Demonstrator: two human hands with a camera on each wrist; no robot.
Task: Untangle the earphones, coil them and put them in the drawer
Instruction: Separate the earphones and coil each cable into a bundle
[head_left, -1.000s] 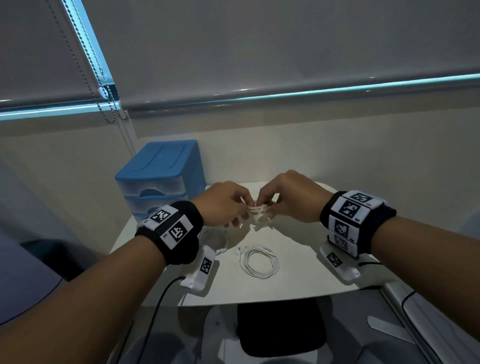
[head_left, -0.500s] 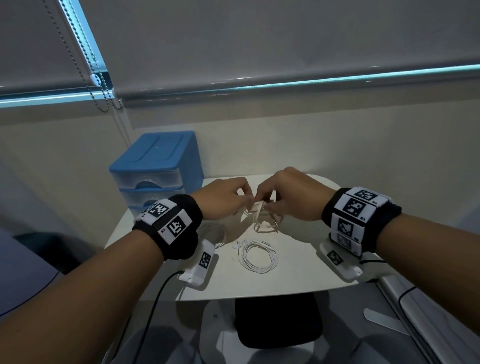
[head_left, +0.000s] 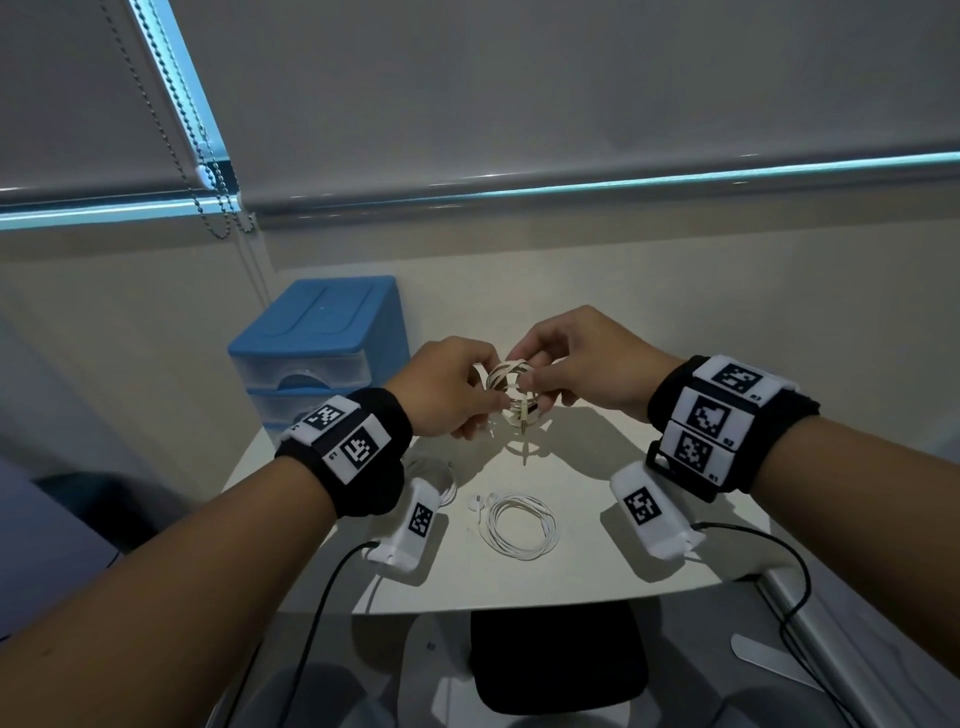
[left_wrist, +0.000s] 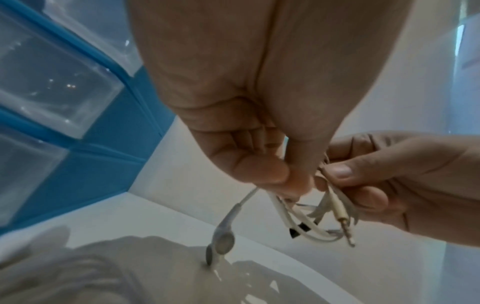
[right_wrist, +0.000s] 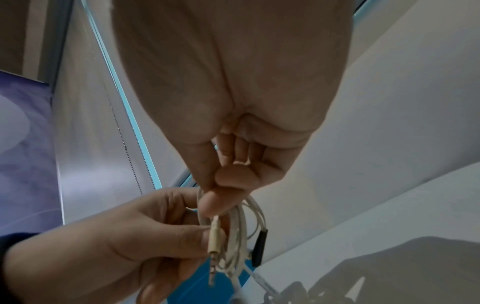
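Item: one set of off-white earphones, gathered into a small coil and held in the air above the white bench, between both hands. The left hand pinches the near-left side of the coil with thumb and forefinger. The right hand pinches the loops on the right side between thumb and fingertips. The jack plug hangs loose below the coil, pointing down. One earbud dangles on a short free length from the left hand, its tip at or just above the bench surface; the wrist view is too blurred to say whether it touches. A dark cable joint sits on the outer loop. Also present: a second coiled earphone set lying flat on the bench nearer the person, and a blue drawer unit at the far-left corner of the bench, with both visible clear-fronted drawers apparently closed. Status, as a judgement: coiling is nearly finished and stowing is not begun. Risks from here: the loops are secured only by two fingertip pinches, so releasing one hand to open a drawer may let the springy cable fan out and undo the coil. The hanging plug and earbud may snag on the drawer edge or thread through a loop, making a fresh knot. A dropped coil could land on the second set and tangle with it.
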